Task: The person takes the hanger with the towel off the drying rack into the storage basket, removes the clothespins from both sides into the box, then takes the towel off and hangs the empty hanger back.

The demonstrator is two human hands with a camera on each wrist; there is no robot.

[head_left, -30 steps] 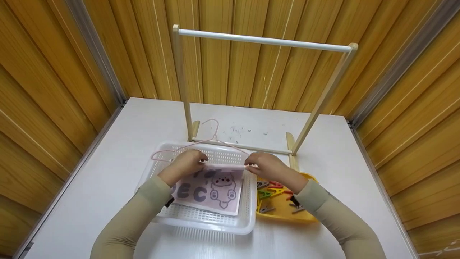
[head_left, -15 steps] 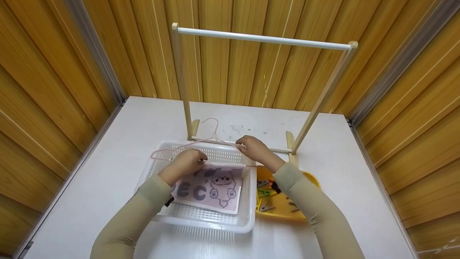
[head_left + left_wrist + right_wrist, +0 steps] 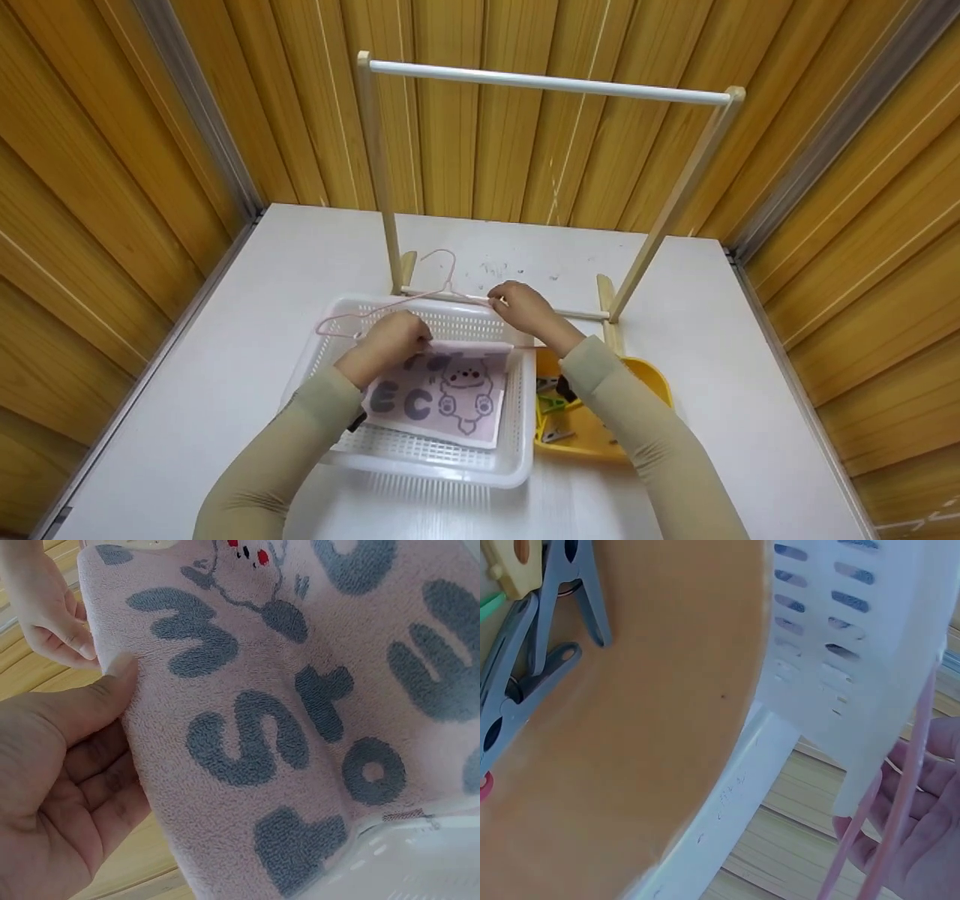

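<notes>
A pink towel [image 3: 450, 405] with grey letters and a cartoon animal lies in a white plastic basket [image 3: 450, 474]. Its far edge is turned over the lower bar of a pink clothes hanger [image 3: 902, 795], whose hook [image 3: 454, 264] points away from me. My left hand [image 3: 390, 341] pinches the towel's folded edge, thumb on top, as the left wrist view shows. Past the basket's far right corner, my right hand [image 3: 525, 309] grips the hanger's right sloping arm. The bar shows again to the right of the towel.
A wooden drying rack [image 3: 547, 81] with a white top rail stands behind the basket. To the basket's right sits a yellow tray [image 3: 592, 448] holding several clothespins [image 3: 562, 585], partly under my right forearm. Wood-panelled walls enclose the white table [image 3: 187, 360].
My right hand has left the towel's right corner and moved up and left onto the hanger's right arm. The left hand stays at the towel's edge.
</notes>
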